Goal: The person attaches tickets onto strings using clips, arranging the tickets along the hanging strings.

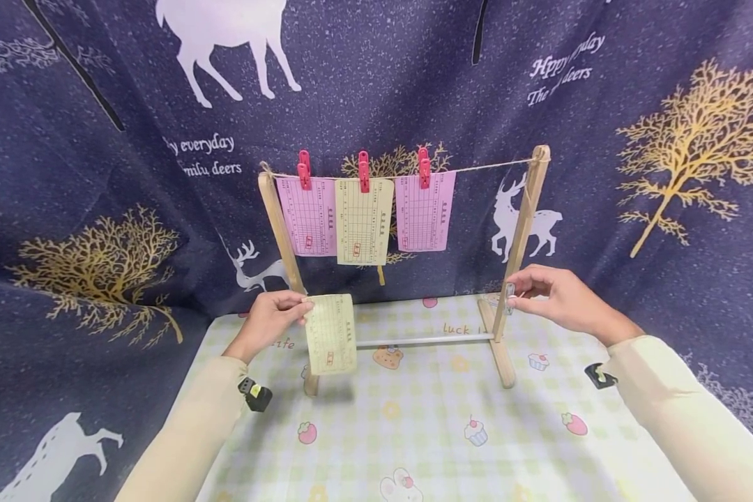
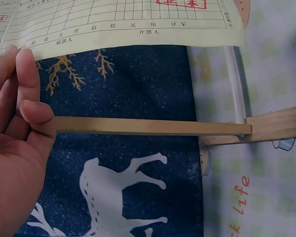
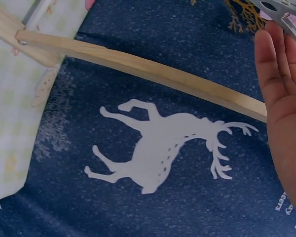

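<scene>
My left hand (image 1: 268, 322) pinches a pale yellow printed slip (image 1: 331, 338) by its upper left corner, in front of the rack's left post. In the left wrist view the lower part of this slip (image 2: 113, 29) reaches out from the fingertips. My right hand (image 1: 552, 298) holds a grey clothespin (image 1: 510, 298) beside the right post. At the top right corner of the right wrist view, part of that clothespin shows above the fingers (image 3: 269, 59). On the twine hang a pink slip (image 1: 307, 223), a yellow slip (image 1: 362, 226) and another pink slip (image 1: 424, 216), each under a red clothespin (image 1: 364, 173).
The wooden rack has a left post (image 1: 279, 226), a right post (image 1: 523, 230) and a white bottom bar (image 1: 423, 341). Twine (image 1: 492, 167) runs between the post tops. A checked tablecloth (image 1: 427, 418) lies below, and a dark blue printed curtain (image 1: 414, 90) hangs behind.
</scene>
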`<state>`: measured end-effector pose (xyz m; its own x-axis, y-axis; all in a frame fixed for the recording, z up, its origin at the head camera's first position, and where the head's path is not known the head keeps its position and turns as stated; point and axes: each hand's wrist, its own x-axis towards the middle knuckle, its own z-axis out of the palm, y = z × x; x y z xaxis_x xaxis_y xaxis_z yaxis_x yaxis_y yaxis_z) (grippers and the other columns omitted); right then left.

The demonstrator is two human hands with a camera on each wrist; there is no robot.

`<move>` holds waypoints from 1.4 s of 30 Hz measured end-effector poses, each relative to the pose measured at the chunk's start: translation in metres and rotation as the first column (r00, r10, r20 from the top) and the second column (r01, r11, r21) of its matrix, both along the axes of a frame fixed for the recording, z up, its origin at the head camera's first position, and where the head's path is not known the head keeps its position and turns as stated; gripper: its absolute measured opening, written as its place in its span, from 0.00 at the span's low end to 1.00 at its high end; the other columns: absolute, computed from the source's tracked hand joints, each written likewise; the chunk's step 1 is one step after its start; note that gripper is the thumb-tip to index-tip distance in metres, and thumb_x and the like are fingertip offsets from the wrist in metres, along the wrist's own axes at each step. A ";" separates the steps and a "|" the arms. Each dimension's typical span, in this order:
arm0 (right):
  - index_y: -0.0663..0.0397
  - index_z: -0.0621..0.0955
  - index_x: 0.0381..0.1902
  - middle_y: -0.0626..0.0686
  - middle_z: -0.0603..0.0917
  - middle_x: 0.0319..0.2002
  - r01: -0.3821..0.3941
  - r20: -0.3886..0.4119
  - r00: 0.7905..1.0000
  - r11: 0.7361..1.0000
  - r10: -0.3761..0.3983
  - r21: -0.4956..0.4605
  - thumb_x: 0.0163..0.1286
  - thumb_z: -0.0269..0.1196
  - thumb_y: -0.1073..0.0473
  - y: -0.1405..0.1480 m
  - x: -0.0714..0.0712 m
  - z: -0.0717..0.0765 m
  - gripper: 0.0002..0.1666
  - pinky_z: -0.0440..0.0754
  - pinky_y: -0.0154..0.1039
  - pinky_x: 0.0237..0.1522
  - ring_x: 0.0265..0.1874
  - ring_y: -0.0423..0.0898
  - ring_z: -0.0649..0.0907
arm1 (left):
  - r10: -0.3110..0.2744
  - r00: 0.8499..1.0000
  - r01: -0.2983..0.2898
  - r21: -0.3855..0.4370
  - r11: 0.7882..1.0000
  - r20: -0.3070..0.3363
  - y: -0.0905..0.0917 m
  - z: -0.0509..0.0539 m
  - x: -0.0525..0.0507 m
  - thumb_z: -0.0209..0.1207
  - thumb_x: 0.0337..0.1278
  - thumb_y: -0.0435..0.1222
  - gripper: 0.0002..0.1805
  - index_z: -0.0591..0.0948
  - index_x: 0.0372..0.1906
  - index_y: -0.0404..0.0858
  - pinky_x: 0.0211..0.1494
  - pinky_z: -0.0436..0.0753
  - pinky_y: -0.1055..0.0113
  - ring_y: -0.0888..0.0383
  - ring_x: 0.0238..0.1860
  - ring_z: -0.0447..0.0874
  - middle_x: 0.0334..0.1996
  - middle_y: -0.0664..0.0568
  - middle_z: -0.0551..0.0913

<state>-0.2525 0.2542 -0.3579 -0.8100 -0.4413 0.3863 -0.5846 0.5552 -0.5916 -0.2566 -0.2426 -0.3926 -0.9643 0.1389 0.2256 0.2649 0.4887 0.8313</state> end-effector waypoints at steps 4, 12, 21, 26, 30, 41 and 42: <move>0.62 0.84 0.48 0.49 0.83 0.36 -0.009 -0.014 1.000 1.000 0.009 -0.007 0.62 0.71 0.69 0.000 -0.001 0.008 0.16 0.79 0.25 0.39 0.36 0.33 0.83 | -0.001 1.000 0.001 -0.009 1.000 -0.020 0.003 0.005 -0.003 0.66 0.62 0.32 0.09 0.86 0.42 0.28 0.40 0.79 0.74 0.54 0.27 0.86 0.24 0.46 0.87; 0.63 0.83 0.51 0.53 0.84 0.37 0.018 0.022 1.000 1.000 -0.018 -0.009 0.63 0.70 0.68 0.002 -0.004 0.023 0.17 0.79 0.23 0.38 0.36 0.30 0.83 | -0.012 1.000 0.013 -0.009 1.000 0.004 0.015 0.019 -0.007 0.66 0.63 0.35 0.10 0.87 0.43 0.31 0.40 0.81 0.71 0.50 0.31 0.88 0.29 0.46 0.89; 0.63 0.82 0.54 0.54 0.83 0.39 0.037 0.007 0.999 0.999 -0.037 0.002 0.66 0.69 0.67 0.004 -0.006 0.036 0.19 0.77 0.21 0.40 0.38 0.28 0.82 | -0.030 1.000 0.030 -0.026 0.999 0.000 0.027 0.028 -0.011 0.66 0.63 0.37 0.11 0.86 0.44 0.33 0.35 0.78 0.71 0.51 0.32 0.87 0.27 0.49 0.88; 0.62 0.82 0.55 0.54 0.83 0.40 0.060 0.029 0.998 0.998 -0.060 -0.007 0.67 0.68 0.65 0.004 -0.006 0.048 0.19 0.78 0.22 0.40 0.39 0.29 0.82 | -0.056 0.998 0.056 -0.035 0.998 -0.011 0.032 0.036 -0.015 0.66 0.64 0.38 0.11 0.86 0.43 0.34 0.36 0.77 0.72 0.52 0.33 0.86 0.27 0.48 0.87; 0.61 0.82 0.56 0.53 0.84 0.40 0.091 0.065 0.994 0.995 -0.090 -0.026 0.66 0.69 0.64 0.003 -0.008 0.056 0.20 0.79 0.24 0.39 0.38 0.31 0.84 | -0.086 0.995 0.085 -0.025 0.996 -0.049 0.039 0.043 -0.020 0.66 0.64 0.37 0.10 0.87 0.41 0.32 0.38 0.78 0.73 0.56 0.31 0.85 0.26 0.47 0.87; 0.66 0.82 0.53 0.41 0.86 0.38 0.082 0.096 0.993 0.991 -0.072 -0.108 0.64 0.70 0.67 0.006 -0.011 0.066 0.19 0.80 0.25 0.38 0.36 0.33 0.85 | -0.159 0.981 0.162 0.021 0.987 -0.107 0.068 0.064 -0.030 0.66 0.62 0.32 0.08 0.87 0.41 0.29 0.40 0.80 0.73 0.58 0.28 0.85 0.25 0.44 0.87; 0.66 0.82 0.53 0.41 0.85 0.38 0.081 0.092 0.993 0.990 -0.070 -0.114 0.64 0.70 0.68 0.006 -0.012 0.067 0.19 0.80 0.25 0.38 0.36 0.32 0.85 | -0.164 0.981 0.168 0.029 0.985 -0.106 0.071 0.066 -0.030 0.66 0.62 0.31 0.08 0.87 0.41 0.28 0.40 0.80 0.72 0.58 0.27 0.85 0.26 0.44 0.87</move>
<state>-0.2643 0.2600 -0.2913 -0.8723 -0.3335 0.3577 -0.4866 0.5196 -0.7023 -0.2866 -0.1719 -0.3271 -0.8996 0.2850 0.3308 0.4252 0.3997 0.8121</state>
